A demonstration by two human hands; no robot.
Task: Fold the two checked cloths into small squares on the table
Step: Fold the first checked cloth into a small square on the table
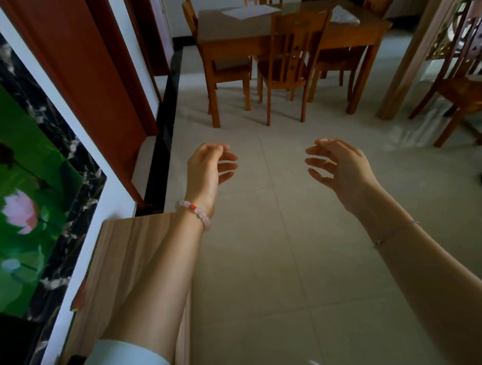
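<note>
A wooden dining table (346, 35) stands far ahead across the tiled floor. Two pale cloths lie on its top: a flat one (249, 11) towards the back left and a bunched one (343, 16) at the right. Their pattern is too far away to make out. My left hand (210, 169) and my right hand (336, 164) are stretched out in front of me above the floor, well short of the table. The fingers of both hands are loosely curled and hold nothing.
Wooden chairs (287, 66) surround the table, and one more chair (471, 83) stands at the right. A low wooden cabinet (128, 252) sits close on my left against a wall with a lotus picture (13, 180). Pale floor tiles (271, 267) stretch between me and the table.
</note>
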